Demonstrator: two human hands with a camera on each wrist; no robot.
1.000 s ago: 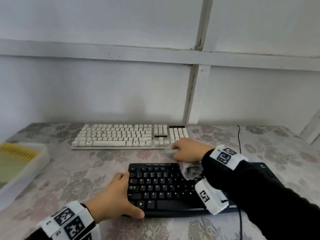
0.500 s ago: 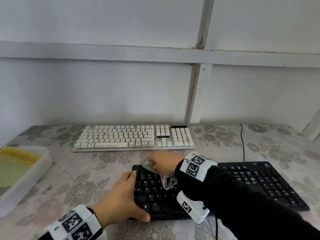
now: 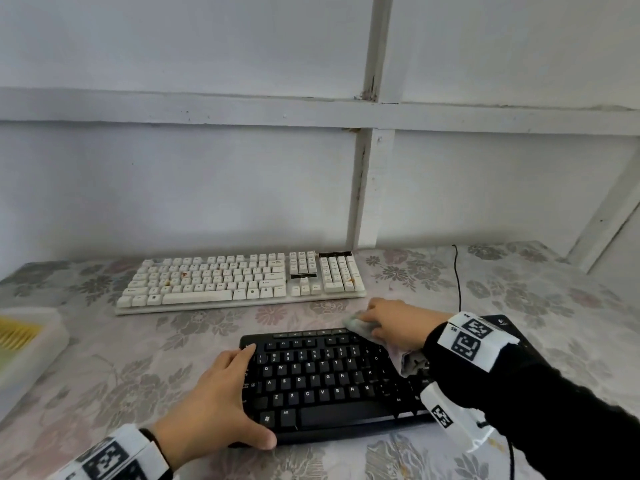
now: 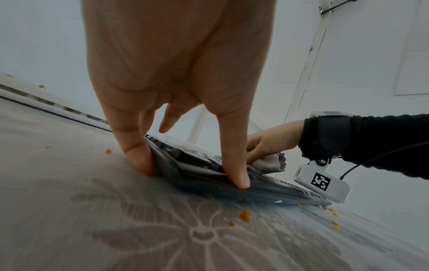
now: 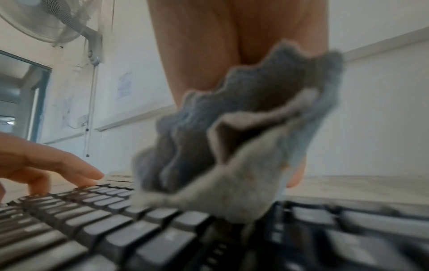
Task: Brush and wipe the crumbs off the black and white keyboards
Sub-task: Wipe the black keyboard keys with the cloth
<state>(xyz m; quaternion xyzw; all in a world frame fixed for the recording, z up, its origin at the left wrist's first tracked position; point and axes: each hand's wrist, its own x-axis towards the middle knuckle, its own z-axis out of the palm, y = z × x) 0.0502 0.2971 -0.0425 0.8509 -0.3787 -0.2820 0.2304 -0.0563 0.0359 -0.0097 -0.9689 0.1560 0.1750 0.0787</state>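
The black keyboard (image 3: 329, 379) lies near the table's front edge, and the white keyboard (image 3: 242, 278), dotted with orange crumbs (image 3: 183, 273), lies behind it. My left hand (image 3: 221, 403) braces the black keyboard's left front corner, thumb along the front edge and straight fingers against the left side. In the left wrist view its fingertips (image 4: 234, 176) press on that edge. My right hand (image 3: 394, 323) grips a bunched grey cloth (image 3: 360, 327) on the keyboard's top row, right of the middle. The cloth (image 5: 232, 155) drags over the keys (image 5: 104, 229).
Orange crumbs (image 4: 245, 214) lie on the flowered tablecloth along the black keyboard's front edge. A white tray (image 3: 41, 344) with yellow bristles (image 3: 17, 336) stands at the left table edge. A black cable (image 3: 458, 282) runs to the back. A white wall is close behind the white keyboard.
My right hand swept the cloth left along the black keyboard's top row, then back to the right. My left hand has kept its place on the left corner.
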